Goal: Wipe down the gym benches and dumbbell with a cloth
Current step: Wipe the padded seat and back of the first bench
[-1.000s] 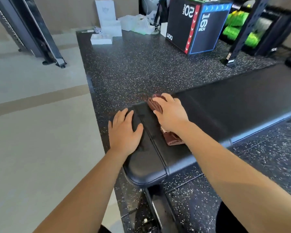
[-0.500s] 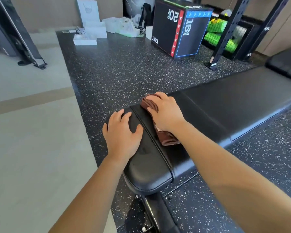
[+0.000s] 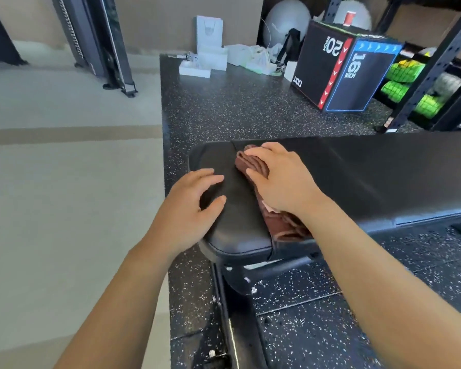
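On the bench point(image 3: 370, 177), right hand point(image 3: 282, 179) fingers press cloth point(image 3: 280, 225) flat, left hand point(image 3: 189, 211) fingers spread beside; box point(image 3: 341, 67) beyond.

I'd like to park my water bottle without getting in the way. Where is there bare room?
The long black padded bench is bare right of the right hand. The speckled rubber floor is bare between bench and black jump box. Crowded: the bench's near end, under the left hand and folded brown cloth.

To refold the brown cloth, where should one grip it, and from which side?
Grip the near end of the cloth, from above at the near edge of the bench: its folds lie bare there, while the right hand covers the middle.
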`<action>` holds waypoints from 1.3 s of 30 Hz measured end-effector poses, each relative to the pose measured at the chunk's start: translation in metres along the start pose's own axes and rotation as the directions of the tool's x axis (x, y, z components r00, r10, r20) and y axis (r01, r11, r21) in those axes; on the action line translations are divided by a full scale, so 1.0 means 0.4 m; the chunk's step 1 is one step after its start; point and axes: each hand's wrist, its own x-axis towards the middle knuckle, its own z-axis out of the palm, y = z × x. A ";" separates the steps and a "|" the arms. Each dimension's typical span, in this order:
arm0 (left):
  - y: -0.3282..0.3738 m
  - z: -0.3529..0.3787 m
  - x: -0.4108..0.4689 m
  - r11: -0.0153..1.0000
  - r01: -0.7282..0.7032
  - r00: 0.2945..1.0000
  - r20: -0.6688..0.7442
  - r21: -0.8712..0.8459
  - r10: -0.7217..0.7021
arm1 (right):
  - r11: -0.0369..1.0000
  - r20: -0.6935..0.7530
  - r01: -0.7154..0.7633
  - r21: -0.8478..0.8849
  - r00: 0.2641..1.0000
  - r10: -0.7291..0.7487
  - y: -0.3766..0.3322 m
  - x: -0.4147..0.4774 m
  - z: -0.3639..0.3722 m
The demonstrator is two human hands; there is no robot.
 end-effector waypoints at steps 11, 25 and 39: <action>-0.010 -0.001 -0.065 1.000 0.027 0.999 0.043 0.010 -0.028 | 0.997 0.069 0.081 -0.008 0.994 -0.080 -0.060 0.055 0.029; -0.044 -0.069 -0.097 0.987 0.082 0.996 0.030 0.135 -0.087 | 0.997 0.142 0.062 -0.055 0.988 -0.053 -0.134 0.112 0.049; 0.116 0.026 -0.019 0.983 -0.038 0.998 -0.042 0.180 0.047 | 1.000 -0.352 0.007 0.005 0.936 -0.005 -0.006 -0.315 0.012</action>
